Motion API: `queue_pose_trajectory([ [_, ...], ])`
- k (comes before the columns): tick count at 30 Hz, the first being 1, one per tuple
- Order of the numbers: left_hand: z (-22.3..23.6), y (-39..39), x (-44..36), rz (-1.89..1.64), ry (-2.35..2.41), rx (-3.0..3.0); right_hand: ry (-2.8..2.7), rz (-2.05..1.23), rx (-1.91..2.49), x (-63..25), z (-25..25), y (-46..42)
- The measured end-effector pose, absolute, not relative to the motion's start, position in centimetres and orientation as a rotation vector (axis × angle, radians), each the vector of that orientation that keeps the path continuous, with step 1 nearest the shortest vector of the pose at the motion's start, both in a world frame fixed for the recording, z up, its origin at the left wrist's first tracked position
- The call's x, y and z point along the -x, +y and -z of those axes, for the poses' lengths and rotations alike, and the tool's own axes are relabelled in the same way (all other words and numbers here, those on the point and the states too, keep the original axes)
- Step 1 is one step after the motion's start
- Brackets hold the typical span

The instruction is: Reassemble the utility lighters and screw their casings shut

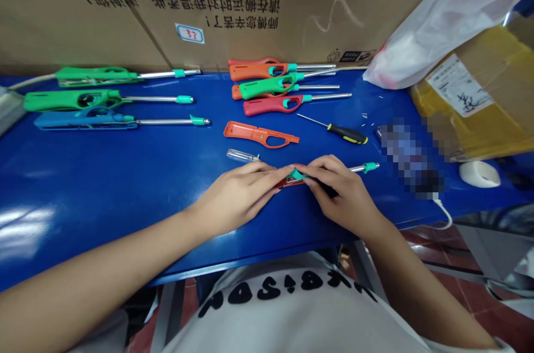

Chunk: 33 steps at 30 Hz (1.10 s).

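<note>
Both of my hands are closed on one long-necked gas lighter (287, 179) with a red-orange body, low over the table. My left hand (240, 192) grips its handle end, while my right hand (340, 189) pinches around the green trigger (297, 173). The lighter's metal tube with a green tip (370, 167) sticks out to the right of my right hand. Just beyond my left hand lie a clear fuel tank (242, 155) and an orange half shell (262, 135). A black and yellow screwdriver (348, 134) rests beyond my right hand. My fingers hide much of the lighter's body.
Several finished-looking lighters (273, 104) lie at the back middle, and green and blue ones (85, 118) at the left. A cardboard box (167, 14) walls off the back. At right are a phone (406, 155), a white mouse (479, 174), a plastic bag (438, 22) and a taped carton (496, 108).
</note>
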<state>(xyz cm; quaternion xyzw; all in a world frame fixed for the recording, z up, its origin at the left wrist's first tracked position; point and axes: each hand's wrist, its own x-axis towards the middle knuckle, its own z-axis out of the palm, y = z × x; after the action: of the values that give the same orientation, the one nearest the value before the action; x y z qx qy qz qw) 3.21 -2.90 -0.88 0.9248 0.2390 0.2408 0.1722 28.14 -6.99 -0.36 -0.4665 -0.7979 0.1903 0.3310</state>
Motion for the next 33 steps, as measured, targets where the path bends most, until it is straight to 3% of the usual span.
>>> queue_pose_trajectory([
  [14, 0.47, -3.19, -3.24, -0.702, 0.652, -2.724, -1.998, -0.456, 1.14, -27.96, 0.5, -7.19],
  [33, 0.28, -3.41, -2.67, -0.708, 0.605, -2.702, -1.93, -0.459, 1.394, -27.96, 0.2, -7.41],
])
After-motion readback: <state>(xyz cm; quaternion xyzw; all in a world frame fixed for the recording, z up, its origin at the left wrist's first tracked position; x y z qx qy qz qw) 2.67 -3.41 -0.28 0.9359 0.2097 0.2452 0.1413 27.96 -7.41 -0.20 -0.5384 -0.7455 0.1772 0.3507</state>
